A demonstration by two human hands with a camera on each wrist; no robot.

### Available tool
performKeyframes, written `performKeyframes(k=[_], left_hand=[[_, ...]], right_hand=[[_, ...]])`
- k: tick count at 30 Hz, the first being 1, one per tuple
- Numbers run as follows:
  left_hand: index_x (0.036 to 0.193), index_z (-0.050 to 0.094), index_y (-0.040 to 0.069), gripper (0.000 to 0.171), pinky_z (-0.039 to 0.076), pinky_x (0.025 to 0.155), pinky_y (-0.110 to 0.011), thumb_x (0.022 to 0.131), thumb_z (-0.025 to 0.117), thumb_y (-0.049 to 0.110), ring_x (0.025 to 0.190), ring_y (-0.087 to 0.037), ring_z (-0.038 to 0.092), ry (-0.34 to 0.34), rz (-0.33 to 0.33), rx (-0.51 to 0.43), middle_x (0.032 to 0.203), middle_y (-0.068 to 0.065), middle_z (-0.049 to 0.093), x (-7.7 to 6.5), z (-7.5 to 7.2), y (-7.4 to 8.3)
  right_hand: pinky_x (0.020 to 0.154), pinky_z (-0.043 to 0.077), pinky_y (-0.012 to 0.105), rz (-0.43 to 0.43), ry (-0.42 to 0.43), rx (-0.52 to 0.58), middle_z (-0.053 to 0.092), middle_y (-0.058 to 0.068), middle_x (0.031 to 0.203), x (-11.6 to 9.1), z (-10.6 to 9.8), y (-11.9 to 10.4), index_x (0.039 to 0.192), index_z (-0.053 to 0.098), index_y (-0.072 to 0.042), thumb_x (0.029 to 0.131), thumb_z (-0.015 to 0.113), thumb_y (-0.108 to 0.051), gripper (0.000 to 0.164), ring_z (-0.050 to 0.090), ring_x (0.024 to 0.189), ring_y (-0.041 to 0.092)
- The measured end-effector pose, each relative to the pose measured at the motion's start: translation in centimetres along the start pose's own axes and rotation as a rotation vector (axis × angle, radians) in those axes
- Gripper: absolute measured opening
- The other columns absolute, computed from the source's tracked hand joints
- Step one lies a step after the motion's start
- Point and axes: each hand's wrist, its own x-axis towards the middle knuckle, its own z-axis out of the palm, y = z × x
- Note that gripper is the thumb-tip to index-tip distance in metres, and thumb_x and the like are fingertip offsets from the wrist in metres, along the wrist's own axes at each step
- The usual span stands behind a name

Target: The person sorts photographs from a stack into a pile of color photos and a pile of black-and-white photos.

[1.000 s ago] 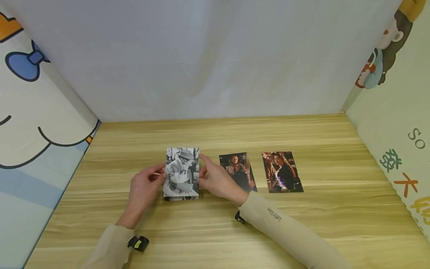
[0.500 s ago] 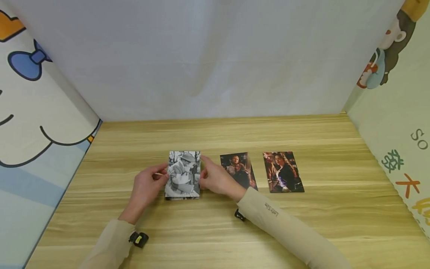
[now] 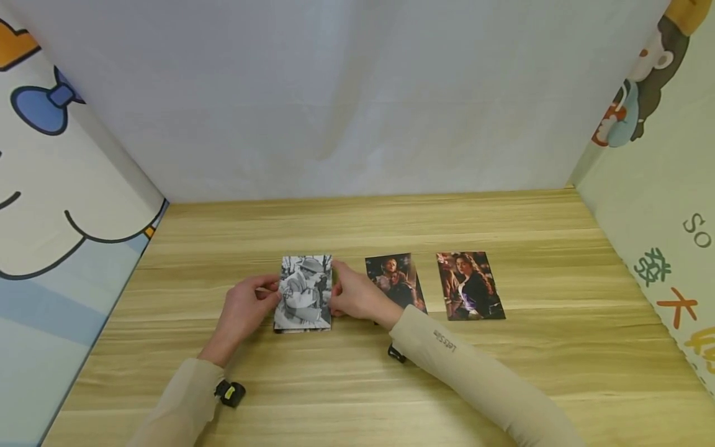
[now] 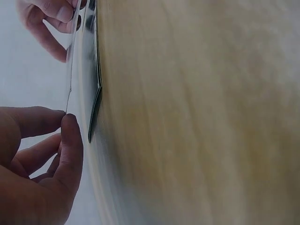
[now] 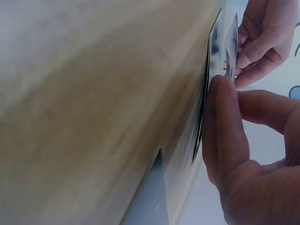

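Note:
A black-and-white photo card [image 3: 305, 292], showing a figure in a hat, is held by both hands just above another card [image 4: 89, 70] on the table. My left hand [image 3: 244, 310] pinches its left edge between thumb and fingers. On the opposite edge, my right hand [image 3: 363, 295] pinches it the same way. From the side, the left wrist view shows a narrow gap between the held card and the one beneath. Only a thin strip of that lower card peeks out along the near edge in the head view.
A dark colour photo card [image 3: 398, 279] lies right of my right hand, its lower part partly covered by the forearm. Farther right lies another colour photo card [image 3: 472, 285]. The wooden table [image 3: 357, 223] meets a pale curtain [image 3: 357, 112] at the back and printed panels at both sides.
The held card has come down slightly towards the card below, and less of that lower card shows at the near edge. Both hands keep their grip; the two colour cards stay put.

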Motion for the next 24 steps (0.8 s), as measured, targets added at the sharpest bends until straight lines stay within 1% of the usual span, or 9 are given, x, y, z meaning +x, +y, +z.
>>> performKeyframes(k=[4,7,12,18,24], left_hand=[[0.129,0.067,-0.007,0.037,0.059,0.088,-0.045,0.093,0.068,0.004,0.099,-0.034,0.073,-0.010,-0.002,-0.003,0.109,-0.020,0.073,0.12,0.14,-0.14],[0.127,0.067,-0.007,0.037,0.059,0.090,-0.047,0.093,0.068,0.005,0.099,-0.034,0.073,-0.017,-0.005,0.012,0.109,-0.020,0.073,0.18,0.19,-0.16],[0.125,0.068,-0.007,0.036,0.058,0.089,-0.046,0.092,0.069,0.005,0.098,-0.032,0.073,-0.038,-0.010,0.039,0.107,-0.018,0.073,0.25,0.20,-0.12],[0.123,0.069,-0.008,0.034,0.059,0.087,-0.044,0.091,0.070,0.004,0.096,-0.031,0.073,-0.065,-0.002,0.061,0.104,-0.016,0.073,0.26,0.16,-0.13],[0.125,0.068,-0.009,0.036,0.059,0.087,-0.045,0.092,0.069,0.003,0.096,-0.030,0.072,-0.091,-0.006,0.081,0.104,-0.016,0.073,0.44,0.08,-0.07]], right_hand=[[0.060,0.056,0.028,0.014,-0.010,-0.016,0.066,0.005,0.086,0.14,-0.01,0.00,0.165,0.016,-0.003,0.097,0.065,-0.001,0.083,0.070,0.072,0.020],[0.059,0.055,0.028,0.019,-0.015,-0.028,0.066,0.005,0.087,0.28,-0.01,-0.04,0.165,0.016,-0.002,0.097,0.065,0.000,0.084,0.070,0.071,0.020],[0.057,0.054,0.027,0.031,-0.025,-0.039,0.065,0.005,0.088,0.51,-0.03,-0.14,0.164,0.017,-0.001,0.096,0.065,0.000,0.083,0.070,0.069,0.019],[0.058,0.056,0.027,0.034,-0.034,-0.046,0.065,0.004,0.088,0.68,-0.10,-0.24,0.163,0.020,0.001,0.094,0.066,0.001,0.082,0.070,0.068,0.018],[0.058,0.055,0.025,0.036,-0.039,-0.074,0.066,0.003,0.086,0.74,-0.16,-0.29,0.162,0.022,0.002,0.094,0.067,0.000,0.082,0.071,0.067,0.016]])
